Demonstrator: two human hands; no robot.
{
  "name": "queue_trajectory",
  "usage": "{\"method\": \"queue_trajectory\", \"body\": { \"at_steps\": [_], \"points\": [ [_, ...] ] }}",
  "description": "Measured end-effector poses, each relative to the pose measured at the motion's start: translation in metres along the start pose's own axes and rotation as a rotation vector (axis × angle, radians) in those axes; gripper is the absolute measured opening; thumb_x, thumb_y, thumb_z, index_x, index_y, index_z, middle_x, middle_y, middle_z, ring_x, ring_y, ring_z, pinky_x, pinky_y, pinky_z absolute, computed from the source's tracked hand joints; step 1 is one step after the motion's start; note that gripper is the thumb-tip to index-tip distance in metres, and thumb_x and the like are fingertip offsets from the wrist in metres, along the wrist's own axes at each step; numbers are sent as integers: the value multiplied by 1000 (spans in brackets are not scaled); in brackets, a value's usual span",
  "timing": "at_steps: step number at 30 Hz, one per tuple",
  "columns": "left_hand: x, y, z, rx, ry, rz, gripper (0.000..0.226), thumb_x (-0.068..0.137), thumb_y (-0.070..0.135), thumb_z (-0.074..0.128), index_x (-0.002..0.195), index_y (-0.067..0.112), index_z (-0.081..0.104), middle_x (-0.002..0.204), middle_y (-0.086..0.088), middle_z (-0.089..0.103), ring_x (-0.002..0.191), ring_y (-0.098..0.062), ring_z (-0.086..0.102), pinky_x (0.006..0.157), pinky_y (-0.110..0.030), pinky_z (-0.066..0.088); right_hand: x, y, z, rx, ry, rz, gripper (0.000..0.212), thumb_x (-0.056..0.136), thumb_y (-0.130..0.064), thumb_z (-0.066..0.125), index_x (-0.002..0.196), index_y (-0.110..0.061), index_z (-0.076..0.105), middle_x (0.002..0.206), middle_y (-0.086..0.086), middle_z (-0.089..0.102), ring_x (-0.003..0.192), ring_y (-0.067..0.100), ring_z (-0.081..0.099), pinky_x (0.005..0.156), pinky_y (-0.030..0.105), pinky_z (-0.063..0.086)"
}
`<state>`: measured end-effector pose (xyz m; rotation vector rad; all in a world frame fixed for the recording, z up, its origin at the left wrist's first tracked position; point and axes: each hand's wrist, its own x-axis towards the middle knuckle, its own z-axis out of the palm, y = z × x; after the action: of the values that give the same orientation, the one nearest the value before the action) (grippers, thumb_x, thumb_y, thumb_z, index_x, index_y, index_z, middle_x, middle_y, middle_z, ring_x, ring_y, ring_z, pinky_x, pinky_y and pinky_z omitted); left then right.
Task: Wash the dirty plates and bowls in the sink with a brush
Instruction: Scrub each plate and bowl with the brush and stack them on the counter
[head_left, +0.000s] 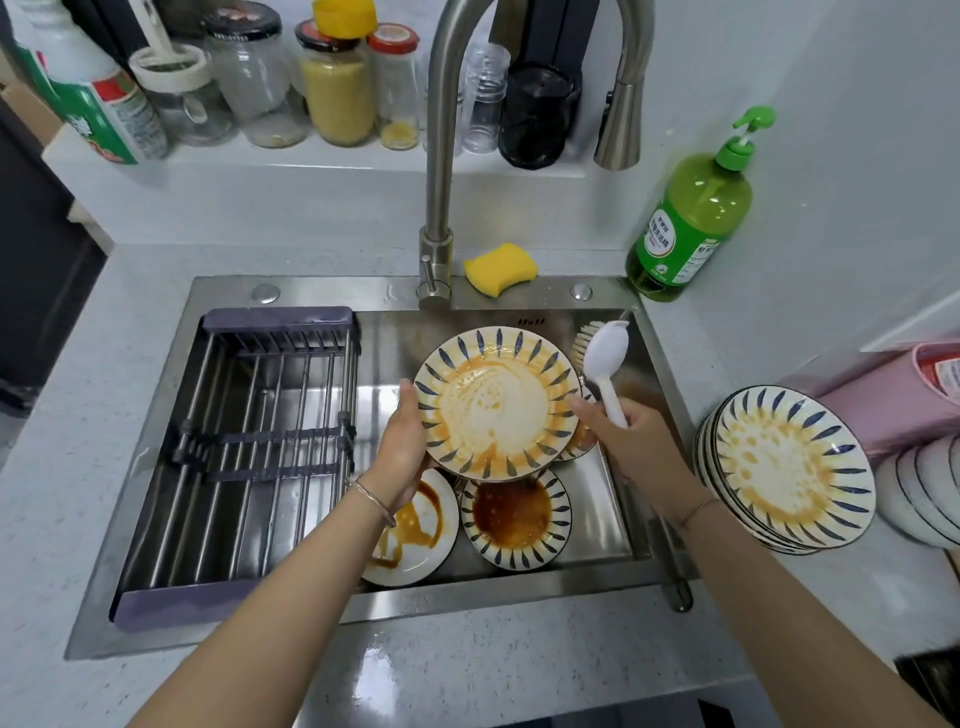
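Note:
My left hand (402, 441) grips the left rim of a blue-and-yellow patterned plate (496, 402) smeared with orange sauce and holds it tilted above the steel sink (332, 296). My right hand (631, 441) grips the handle of a white dish brush (605, 358), whose bristles point away behind the plate's right edge. Below the held plate lie a patterned bowl with dark brown sauce (514, 519) and a white plate with brown streaks (415, 530). Another dirty dish (579, 444) peeks out under the held plate on the right.
A purple-framed drying rack (249, 447) fills the sink's left half. The faucet (441, 156) arches overhead. A yellow sponge (500, 268) and a green soap bottle (691, 218) sit behind the sink. Stacked dirty patterned plates (789, 467) stand on the right counter. Jars line the back shelf.

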<state>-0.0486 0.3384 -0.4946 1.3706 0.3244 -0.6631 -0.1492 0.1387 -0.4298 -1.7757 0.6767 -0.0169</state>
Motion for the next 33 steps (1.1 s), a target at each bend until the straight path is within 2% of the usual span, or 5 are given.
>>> {"method": "queue_trajectory", "body": {
  "at_steps": [9, 12, 16, 28, 33],
  "points": [
    [-3, -3, 5, 364, -59, 154, 49, 101, 55, 21, 116, 29, 60, 113, -1, 68, 108, -21, 63, 100, -45, 48, 4, 8, 6, 273, -114, 347, 40, 80, -53, 66, 68, -18, 51, 48, -5, 41, 41, 6, 31, 39, 15, 30],
    [-8, -8, 1, 722, -119, 403, 73, 92, 67, 34, 151, 27, 24, 155, 4, 33, 139, -16, 34, 117, -39, 26, 5, 12, 8, 324, -67, 419, 40, 78, -54, 68, 69, -18, 51, 50, -5, 41, 43, 6, 29, 37, 15, 28],
    [-16, -13, 13, 1203, -331, 691, 101, 74, 80, 52, 154, 35, 8, 159, 17, 0, 146, -4, -7, 120, -36, -7, 6, 14, 12, 339, -22, 432, 43, 74, -54, 72, 75, -17, 52, 55, -3, 38, 44, 6, 29, 36, 15, 29],
    [-27, -17, 36, 1285, -443, 816, 113, 69, 80, 58, 153, 36, -3, 160, 17, -5, 146, -1, -12, 121, -33, -8, 2, -4, 17, 365, -27, 452, 39, 78, -49, 72, 68, -16, 53, 44, -6, 44, 33, 3, 38, 33, 14, 32],
    [-37, -18, 42, 1376, -410, 814, 94, 87, 42, 61, 149, 39, -10, 160, 16, -5, 147, -7, -12, 122, -37, -6, 4, -7, 17, 424, -19, 485, 40, 73, -49, 76, 79, -16, 57, 55, -2, 43, 35, 3, 35, 32, 14, 31]
  ]
}}
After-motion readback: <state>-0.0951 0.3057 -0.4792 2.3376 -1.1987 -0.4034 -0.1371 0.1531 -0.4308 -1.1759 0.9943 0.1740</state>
